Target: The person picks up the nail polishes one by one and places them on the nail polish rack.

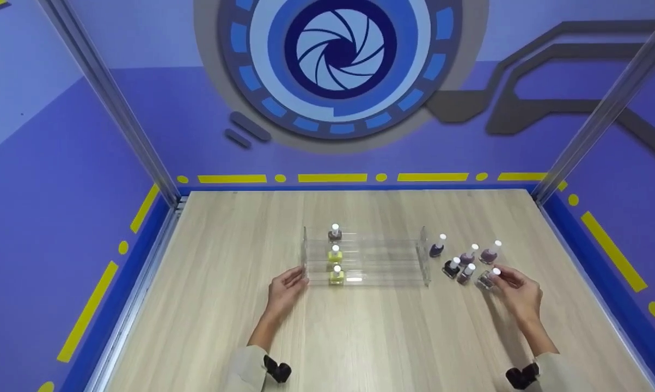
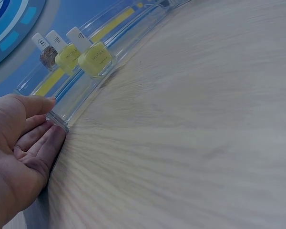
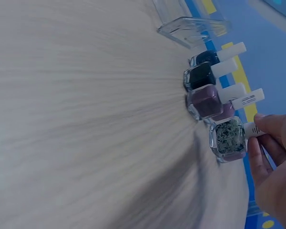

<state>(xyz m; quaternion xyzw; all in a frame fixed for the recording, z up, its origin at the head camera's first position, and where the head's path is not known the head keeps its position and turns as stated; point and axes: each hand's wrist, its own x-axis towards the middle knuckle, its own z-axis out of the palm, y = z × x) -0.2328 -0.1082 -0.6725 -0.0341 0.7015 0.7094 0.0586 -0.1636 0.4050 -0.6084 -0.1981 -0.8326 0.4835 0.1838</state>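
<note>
A clear tiered display rack (image 1: 381,261) stands on the table. At its left end, two yellow nail polish bottles (image 1: 336,276) and a dark glittery one (image 1: 335,233) sit on separate tiers, one behind another. My left hand (image 1: 286,291) holds the rack's left end panel, thumb and fingers at its edge in the left wrist view. My right hand (image 1: 520,294) pinches the white cap of a nail polish bottle with dark speckles (image 3: 229,137). Beside that bottle stand a mauve bottle (image 3: 205,101), a black one (image 3: 201,76) and others, all white-capped.
The loose bottles cluster right of the rack, with a dark blue bottle (image 1: 436,249) closest to its right end panel (image 1: 425,256). Around the wooden table (image 1: 360,337) rise blue printed walls (image 1: 158,120) with metal corner posts (image 1: 115,103).
</note>
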